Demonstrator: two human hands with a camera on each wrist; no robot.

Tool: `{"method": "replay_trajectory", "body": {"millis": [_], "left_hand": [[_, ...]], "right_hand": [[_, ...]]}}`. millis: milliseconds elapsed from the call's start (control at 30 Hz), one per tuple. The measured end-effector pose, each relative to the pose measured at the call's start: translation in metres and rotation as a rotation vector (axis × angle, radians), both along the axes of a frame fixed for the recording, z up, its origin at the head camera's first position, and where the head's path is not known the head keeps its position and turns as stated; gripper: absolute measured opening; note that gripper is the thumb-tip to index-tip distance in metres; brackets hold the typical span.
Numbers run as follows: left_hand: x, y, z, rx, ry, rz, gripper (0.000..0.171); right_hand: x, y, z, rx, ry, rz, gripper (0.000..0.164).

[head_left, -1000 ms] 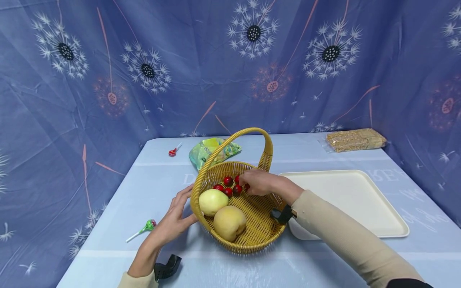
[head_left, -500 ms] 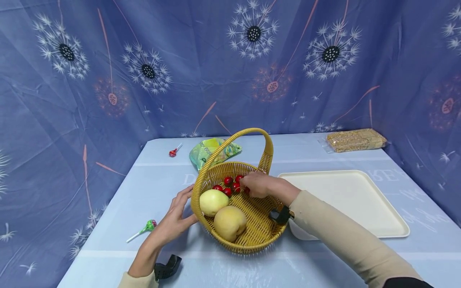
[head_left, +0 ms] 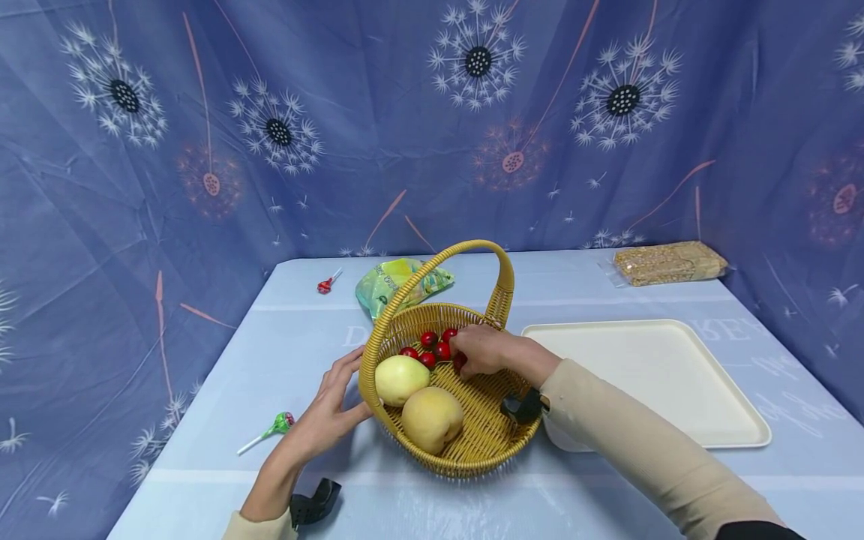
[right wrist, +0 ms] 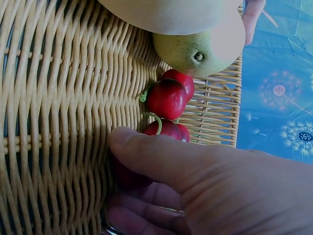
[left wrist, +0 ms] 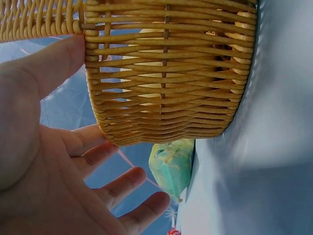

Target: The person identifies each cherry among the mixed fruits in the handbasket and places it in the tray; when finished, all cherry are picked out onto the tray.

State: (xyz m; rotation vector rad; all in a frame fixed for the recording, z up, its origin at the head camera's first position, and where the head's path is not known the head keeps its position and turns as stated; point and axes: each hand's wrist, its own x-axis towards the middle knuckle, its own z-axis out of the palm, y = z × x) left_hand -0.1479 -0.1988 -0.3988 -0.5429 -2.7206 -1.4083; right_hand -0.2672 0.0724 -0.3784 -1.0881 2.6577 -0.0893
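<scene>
A wicker basket (head_left: pixel 482 442) with a tall handle stands mid-table. My right hand (head_left: pixel 486 349) reaches inside; in the right wrist view its thumb and fingers hold a dark red cherry (right wrist: pixel 128 174) close to the wicker. Several more cherries (right wrist: pixel 166 98) lie beside it, some with green stems. A speckled yellow-green fruit, perhaps a pear (head_left: pixel 401 380), and a peach-like yellow fruit (head_left: pixel 432 418) fill the basket's left side. My left hand (head_left: pixel 327 409) touches the basket's left wall with thumb and fingertips, its fingers spread and fairly straight.
Right of the basket lies a cream tray (head_left: pixel 648 382). Behind stands a green snack bag (head_left: pixel 385 285), with a red lollipop (head_left: pixel 325 286) to its left. A green lollipop (head_left: pixel 280 424) lies by my left wrist. A bag of grain-like food (head_left: pixel 668 262) sits back right.
My right hand has shifted slightly down and left inside the basket, and a dark cherry now shows beneath its fingers. The left hand and basket stay practically still.
</scene>
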Motion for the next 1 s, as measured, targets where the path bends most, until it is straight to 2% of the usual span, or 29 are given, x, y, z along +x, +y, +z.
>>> {"method": "replay_trajectory", "body": {"millis": [167, 333, 567, 867, 1000], "left_hand": [[0.000, 0.001, -0.001, -0.001, 0.003, -0.005, 0.067], [0.000, 0.002, -0.001, -0.011, -0.005, 0.005, 0.067], [0.000, 0.002, 0.001, -0.015, -0.010, 0.016, 0.067], [0.000, 0.004, 0.000, -0.022, -0.008, 0.022, 0.064], [-0.001, 0.005, -0.001, -0.015, 0.014, 0.012, 0.062]], "right_hand": [[0.002, 0.001, 0.003, 0.006, 0.000, -0.011, 0.013], [0.007, 0.004, 0.015, -0.021, -0.015, -0.028, 0.024], [0.016, 0.018, 0.037, -0.132, -0.002, -0.047, 0.041], [0.029, 0.048, 0.051, -0.305, 0.097, -0.037, 0.034], [0.037, 0.064, 0.056, -0.354, 0.118, -0.073, 0.035]]}}
